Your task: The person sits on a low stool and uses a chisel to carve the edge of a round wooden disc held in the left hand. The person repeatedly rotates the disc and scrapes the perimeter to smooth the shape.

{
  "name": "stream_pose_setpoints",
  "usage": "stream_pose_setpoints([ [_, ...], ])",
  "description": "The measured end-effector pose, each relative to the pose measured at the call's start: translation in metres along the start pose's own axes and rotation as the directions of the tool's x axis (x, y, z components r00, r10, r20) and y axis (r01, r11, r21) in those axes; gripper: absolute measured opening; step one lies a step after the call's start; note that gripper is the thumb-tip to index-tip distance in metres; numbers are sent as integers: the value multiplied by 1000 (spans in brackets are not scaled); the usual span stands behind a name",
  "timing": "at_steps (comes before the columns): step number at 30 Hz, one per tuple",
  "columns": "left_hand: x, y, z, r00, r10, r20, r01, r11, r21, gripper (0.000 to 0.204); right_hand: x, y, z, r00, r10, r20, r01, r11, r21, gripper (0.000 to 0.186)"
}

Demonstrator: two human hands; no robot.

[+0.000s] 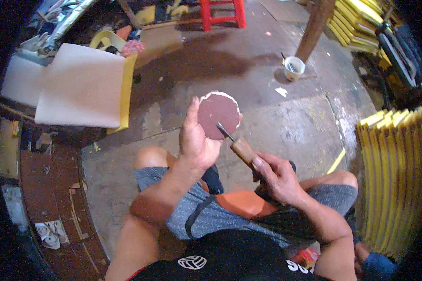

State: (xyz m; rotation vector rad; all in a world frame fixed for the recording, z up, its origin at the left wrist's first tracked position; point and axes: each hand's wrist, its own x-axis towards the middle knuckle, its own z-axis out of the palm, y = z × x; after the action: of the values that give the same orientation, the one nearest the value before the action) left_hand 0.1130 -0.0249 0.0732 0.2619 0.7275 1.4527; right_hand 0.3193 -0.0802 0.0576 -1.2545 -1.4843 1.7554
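Note:
My left hand (197,143) is wrapped round the edge of a flat, round, reddish-brown disc (216,111), its face turned up towards me. A ragged cream-white rim shows along the disc's far and right edges. In my right hand (279,180) is a wooden-handled tool (243,152) with a short, narrow metal blade. The blade points up and left, and its tip lies over the lower part of the disc; whether it touches, I cannot tell. An orange piece (246,202) with a dark strap lies across my lap, below both hands.
Pale boards with yellow edges (82,86) stand at the left. Tall stacks of yellow-edged sheets (394,159) rise at the right. A white cup (294,68) holding thin tools sits by a wooden post (315,30). A red stool (222,18) is at the far side.

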Motion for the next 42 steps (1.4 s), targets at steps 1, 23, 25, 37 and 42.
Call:
stream_pose_setpoints([
  [1,3,4,-1,1000,16,11,-16,1000,10,48,-2,3,1,1000,-5,-6,5,1000,-1,39],
  [23,-1,-6,-9,997,40,59,-39,999,-14,50,3,11,6,998,-55,-44,54,998,-26,41],
  [25,-4,-8,-8,999,-36,19,36,999,-20,51,4,15,9,990,-129,-62,127,991,-33,41],
  [37,9,-8,-18,996,48,78,-45,998,-39,50,-1,1,7,998,10,-62,-13,999,-44,40],
  [42,4,-10,-13,998,9,67,-5,999,-52,48,-2,-3,7,998,13,-54,-15,999,-30,38],
])
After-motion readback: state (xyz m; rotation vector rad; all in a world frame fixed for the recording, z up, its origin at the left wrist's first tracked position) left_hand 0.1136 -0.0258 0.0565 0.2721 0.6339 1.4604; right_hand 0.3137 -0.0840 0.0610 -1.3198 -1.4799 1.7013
